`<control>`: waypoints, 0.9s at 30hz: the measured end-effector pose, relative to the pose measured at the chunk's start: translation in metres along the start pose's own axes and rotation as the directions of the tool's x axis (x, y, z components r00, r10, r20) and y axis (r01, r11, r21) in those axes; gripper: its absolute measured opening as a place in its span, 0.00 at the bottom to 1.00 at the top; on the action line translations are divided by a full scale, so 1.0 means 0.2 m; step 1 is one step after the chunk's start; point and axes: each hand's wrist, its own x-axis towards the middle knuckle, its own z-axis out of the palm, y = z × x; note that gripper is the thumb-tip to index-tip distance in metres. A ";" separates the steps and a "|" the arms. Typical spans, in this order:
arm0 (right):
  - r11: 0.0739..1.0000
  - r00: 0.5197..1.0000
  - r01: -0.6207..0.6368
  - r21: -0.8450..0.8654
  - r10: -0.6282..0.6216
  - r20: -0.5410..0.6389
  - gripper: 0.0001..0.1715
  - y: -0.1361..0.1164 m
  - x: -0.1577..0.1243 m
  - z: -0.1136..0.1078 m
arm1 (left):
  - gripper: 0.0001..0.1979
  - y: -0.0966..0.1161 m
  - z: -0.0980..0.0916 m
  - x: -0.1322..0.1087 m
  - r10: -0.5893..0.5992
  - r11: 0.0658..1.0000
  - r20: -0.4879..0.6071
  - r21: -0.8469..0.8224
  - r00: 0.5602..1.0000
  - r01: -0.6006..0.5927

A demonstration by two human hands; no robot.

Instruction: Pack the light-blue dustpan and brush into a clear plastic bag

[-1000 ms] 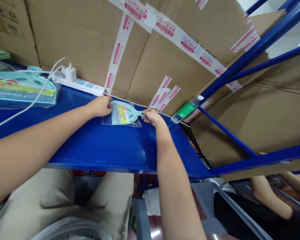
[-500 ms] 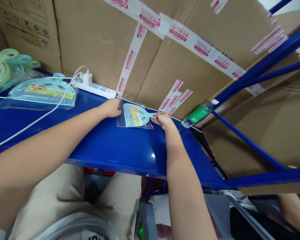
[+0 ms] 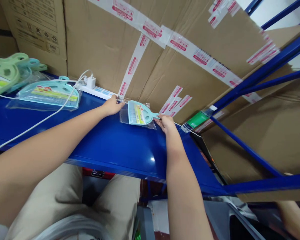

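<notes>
A small light-blue dustpan [image 3: 149, 115] with a yellow-green label lies at the back of the blue tabletop, its pan toward the left and its handle toward the right. Clear plastic wrap [image 3: 124, 116] shows around and under it; whether the pan is inside is hard to tell. My right hand [image 3: 166, 123] is closed on the handle end. At the wrap's upper left, my left hand [image 3: 113, 106] has its thumb and fingers apart, close to the pan's left edge, with nothing visible between them.
More bagged dustpans [image 3: 50, 94] lie at the left. A white power strip [image 3: 100, 92] with a plugged-in charger and cable runs along the back. A green-labelled bottle [image 3: 198, 119] leans by the blue frame [image 3: 247, 146]. Large taped cardboard [image 3: 90, 43] stands behind. Another person's arm [image 3: 293, 213] shows lower right.
My left fingers have parted from their closed grip at the wrap's left side. The dustpan has shifted slightly right and back with my right hand still on its handle. The view has tilted a little.
</notes>
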 end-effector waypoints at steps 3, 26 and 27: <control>0.999 0.997 -0.032 0.006 0.033 -0.065 0.14 -0.03 -0.03 0.02 | 0.32 0.02 0.01 -0.01 -0.143 0.891 0.047 -0.428 0.989 0.150; 1.000 0.997 -0.008 0.010 0.007 0.077 0.17 -0.06 -0.12 0.09 | 0.06 0.09 0.00 -0.10 -0.217 0.879 0.220 -0.381 0.951 0.288; 1.000 0.996 -0.013 0.011 0.012 0.086 0.17 -0.06 -0.12 0.09 | 0.06 0.09 0.00 -0.10 -0.214 0.891 0.201 -0.361 0.956 0.276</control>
